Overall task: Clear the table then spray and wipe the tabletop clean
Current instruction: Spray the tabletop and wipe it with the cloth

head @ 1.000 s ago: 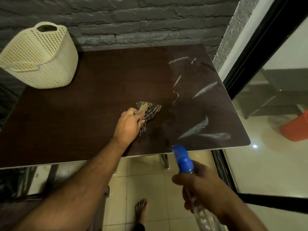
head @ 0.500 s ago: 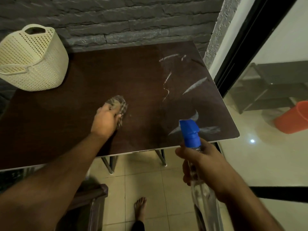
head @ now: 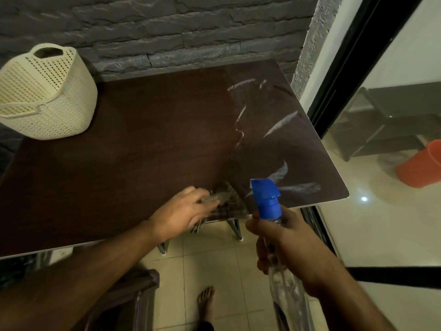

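1. At the far left corner of the dark brown wooden tabletop (head: 133, 144) we see a cream perforated plastic basket (head: 45, 91), well apart from both hands.
2. Our left hand (head: 183, 212) presses a crumpled checked cloth (head: 229, 203) flat at the near edge, fingers closed over it; part of the cloth hangs past the edge.
3. Pale wet streaks (head: 279, 123) lie right of and beyond the cloth, running front to back, so we judge the next wipe goes rightward and away; the left hand is nearer.
4. Our right hand (head: 284, 244) grips a clear spray bottle with a blue nozzle (head: 266, 199), upright, just off the table edge.
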The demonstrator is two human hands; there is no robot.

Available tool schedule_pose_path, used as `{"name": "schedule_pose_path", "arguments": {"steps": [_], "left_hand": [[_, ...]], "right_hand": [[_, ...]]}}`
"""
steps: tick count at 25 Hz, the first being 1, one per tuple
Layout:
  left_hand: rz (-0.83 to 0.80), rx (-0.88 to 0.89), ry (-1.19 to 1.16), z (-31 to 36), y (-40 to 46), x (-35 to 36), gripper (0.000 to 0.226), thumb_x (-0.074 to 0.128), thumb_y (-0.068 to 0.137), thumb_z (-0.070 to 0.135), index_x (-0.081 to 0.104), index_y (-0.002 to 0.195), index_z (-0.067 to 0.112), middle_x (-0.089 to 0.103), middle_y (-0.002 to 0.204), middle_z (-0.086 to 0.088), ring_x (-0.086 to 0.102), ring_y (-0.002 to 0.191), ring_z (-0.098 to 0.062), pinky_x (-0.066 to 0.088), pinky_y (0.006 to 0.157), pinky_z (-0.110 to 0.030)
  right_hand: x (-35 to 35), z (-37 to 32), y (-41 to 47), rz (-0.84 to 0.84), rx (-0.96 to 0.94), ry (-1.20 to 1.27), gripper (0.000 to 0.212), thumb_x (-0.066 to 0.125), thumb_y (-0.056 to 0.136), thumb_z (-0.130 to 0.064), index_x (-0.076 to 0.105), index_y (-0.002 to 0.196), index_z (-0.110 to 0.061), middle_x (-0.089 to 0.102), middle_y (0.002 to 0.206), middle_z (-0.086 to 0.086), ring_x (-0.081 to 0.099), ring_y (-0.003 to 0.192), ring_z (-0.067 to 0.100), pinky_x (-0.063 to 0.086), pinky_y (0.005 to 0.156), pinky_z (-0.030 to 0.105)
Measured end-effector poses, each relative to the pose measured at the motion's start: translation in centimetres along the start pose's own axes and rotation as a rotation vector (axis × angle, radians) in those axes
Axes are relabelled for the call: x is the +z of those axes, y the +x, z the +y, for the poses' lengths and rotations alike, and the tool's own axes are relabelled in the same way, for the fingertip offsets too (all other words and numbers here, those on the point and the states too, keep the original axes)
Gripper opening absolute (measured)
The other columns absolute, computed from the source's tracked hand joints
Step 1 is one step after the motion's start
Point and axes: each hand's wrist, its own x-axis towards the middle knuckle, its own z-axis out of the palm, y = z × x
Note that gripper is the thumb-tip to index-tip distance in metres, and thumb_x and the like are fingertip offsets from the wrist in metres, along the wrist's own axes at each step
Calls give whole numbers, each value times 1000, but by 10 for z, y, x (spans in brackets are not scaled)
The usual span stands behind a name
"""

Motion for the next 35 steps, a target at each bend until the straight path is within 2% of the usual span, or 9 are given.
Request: {"name": "schedule_pose_path", "arguments": {"steps": [2, 5, 9, 14, 17, 19, 25, 32, 35], "left_hand": [[-3, 71, 2, -13, -2, -5, 46, 68, 85, 17, 58, 129, 28, 57, 116, -4, 53, 94, -18, 52, 76, -30], [177, -319, -100, -6, 27, -3, 30, 63, 90, 22, 63, 119, 30, 56, 111, -1, 54, 94, -22, 53, 75, -42], [-72, 233, -65, 20, 40, 6, 47, 59, 89, 20, 51, 133, 34, 50, 124, 3, 48, 96, -13, 48, 74, -27], [152, -294, -45, -38, 110, -3, 41, 63, 86, 14, 61, 127, 23, 56, 113, -8, 53, 90, -26, 54, 73, -43], [-81, 220, -32, -12, 99, 6, 41, 47, 92, 25, 49, 133, 31, 49, 120, 0, 46, 93, -12, 45, 76, -22], [-123, 315, -56, -33, 101, -1, 42, 43, 93, 28, 50, 134, 32, 48, 123, 2, 44, 95, -9, 38, 76, -18], [197, -615, -61, -176, 238, -16, 37, 60, 93, 22, 59, 129, 25, 52, 115, -7, 51, 103, -28, 47, 89, -37], [43, -87, -94, -135, 190, -7, 43, 64, 87, 17, 59, 130, 23, 55, 117, -5, 53, 95, -25, 51, 78, -38], [124, -338, -2, -190, 229, -18, 39, 61, 91, 20, 58, 130, 24, 53, 114, -7, 53, 95, -29, 49, 79, -39]], "right_hand": [[2, -3, 0, -7, -5, -24, 22, 67, 83, -28, 55, 101, -22, 60, 63, 6, 59, 55, 20, 54, 59, 34], [-2, -5, 2, 9, 4, -19, 19, 66, 84, -27, 56, 100, -22, 60, 61, 5, 60, 54, 20, 53, 60, 35], [-10, -6, 9, 48, 24, 9, 18, 65, 85, -24, 56, 100, -21, 60, 59, 6, 58, 51, 20, 52, 55, 32], [-16, -16, 27, 63, 27, 59, 17, 66, 84, -23, 56, 99, -22, 58, 60, 9, 56, 53, 22, 53, 55, 29], [-20, -27, 46, 85, 14, 71, 15, 65, 85, -21, 58, 99, -20, 58, 61, 11, 55, 52, 23, 49, 48, 25], [-20, -37, 58, 86, 27, 76, 16, 65, 84, -21, 58, 99, -21, 58, 61, 10, 56, 52, 22, 48, 49, 25], [-16, -71, 116, 121, 41, 96, 22, 68, 82, -21, 57, 100, -21, 57, 54, 4, 55, 49, 19, 48, 53, 28], [-15, -112, 164, 120, 22, 132, 24, 68, 80, -18, 57, 102, -16, 56, 55, 8, 54, 47, 20, 48, 54, 33], [-22, -132, 182, 104, -8, 96, 26, 69, 80, -20, 57, 102, -15, 56, 57, 7, 54, 50, 20, 49, 57, 34]]}}
